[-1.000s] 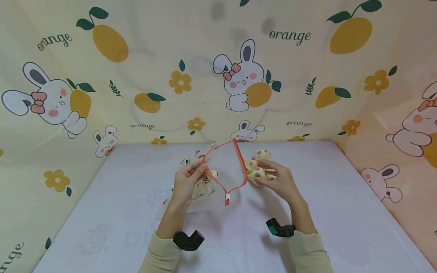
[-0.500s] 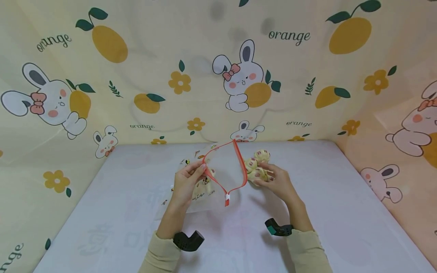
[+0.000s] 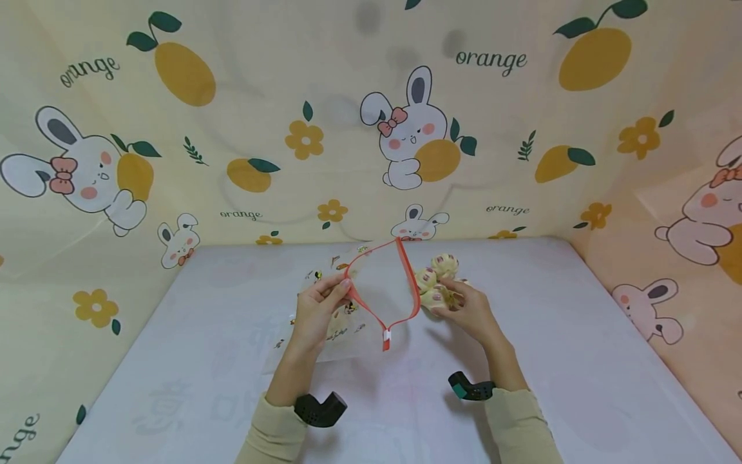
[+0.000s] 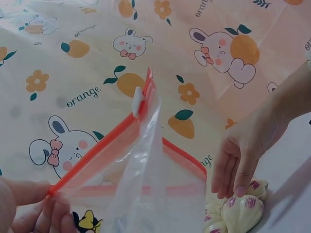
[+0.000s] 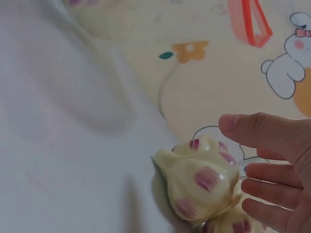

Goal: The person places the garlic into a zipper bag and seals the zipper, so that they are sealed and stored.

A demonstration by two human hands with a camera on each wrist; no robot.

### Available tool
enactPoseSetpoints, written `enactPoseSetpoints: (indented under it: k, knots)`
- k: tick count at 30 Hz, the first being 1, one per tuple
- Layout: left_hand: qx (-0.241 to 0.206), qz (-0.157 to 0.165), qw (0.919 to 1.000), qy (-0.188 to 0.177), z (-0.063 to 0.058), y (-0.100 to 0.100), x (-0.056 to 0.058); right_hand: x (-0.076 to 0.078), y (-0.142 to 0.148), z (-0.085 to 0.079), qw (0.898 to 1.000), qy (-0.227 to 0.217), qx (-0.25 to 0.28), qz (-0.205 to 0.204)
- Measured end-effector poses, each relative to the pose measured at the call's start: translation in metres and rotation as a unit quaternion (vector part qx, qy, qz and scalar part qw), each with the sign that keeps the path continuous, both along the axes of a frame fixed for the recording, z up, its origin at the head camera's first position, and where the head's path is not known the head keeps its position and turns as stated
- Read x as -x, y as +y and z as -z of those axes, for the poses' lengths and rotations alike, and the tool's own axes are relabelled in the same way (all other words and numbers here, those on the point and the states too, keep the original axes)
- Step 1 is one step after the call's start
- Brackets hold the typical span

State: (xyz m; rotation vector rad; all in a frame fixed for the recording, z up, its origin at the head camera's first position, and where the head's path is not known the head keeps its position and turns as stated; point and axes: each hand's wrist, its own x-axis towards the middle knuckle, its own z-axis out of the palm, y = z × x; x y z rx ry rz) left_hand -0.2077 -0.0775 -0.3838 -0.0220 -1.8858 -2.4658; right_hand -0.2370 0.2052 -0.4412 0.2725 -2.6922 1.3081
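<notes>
My left hand (image 3: 317,312) pinches the red zip edge of a clear zip bag (image 3: 408,270) between thumb and fingers. The bag's mouth gapes wide, and its white slider (image 3: 386,334) hangs at the near corner. Right of the mouth lies a cluster of garlic bulbs (image 3: 444,264), cream with purple streaks and a glossy look. Over them my right hand (image 3: 471,310) reaches with spread, relaxed fingers. In the right wrist view the thumb stands apart from the nearest garlic bulb (image 5: 204,179), the other fingers right beside it. A pale, purple-marked shape (image 5: 92,17) shows blurred at the top left there.
Cartoon prints cover the bag's body (image 3: 342,345), spread on the white tabletop (image 3: 220,399). Behind and beside the table hangs a cream cloth (image 3: 336,64) with rabbits and oranges. A black wrist camera (image 3: 321,410) sits on the left wrist, another (image 3: 471,386) on the right.
My right hand has shifted slightly left over the garlic bulbs, its fingers shifting around them. The left hand and the bag's mouth have stayed in place.
</notes>
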Motion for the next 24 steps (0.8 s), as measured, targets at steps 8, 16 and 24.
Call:
enactPoseSetpoints:
  k: [8,16,24]
  knots:
    - [0.002,0.003,1.0000,0.006,0.0005,-0.0013,0.0000,0.0030,-0.0004,0.0074,1.000,0.002,-0.016,0.003]
    - [0.010,0.001,0.9999,-0.002,-0.0002,-0.0015,0.0003,0.0037,-0.0005,0.0095,1.000,-0.008,-0.028,0.001]
    - [0.011,0.000,0.9999,-0.004,-0.0007,-0.0017,-0.0001,0.0030,-0.0040,0.0092,1.000,-0.009,-0.023,-0.011]
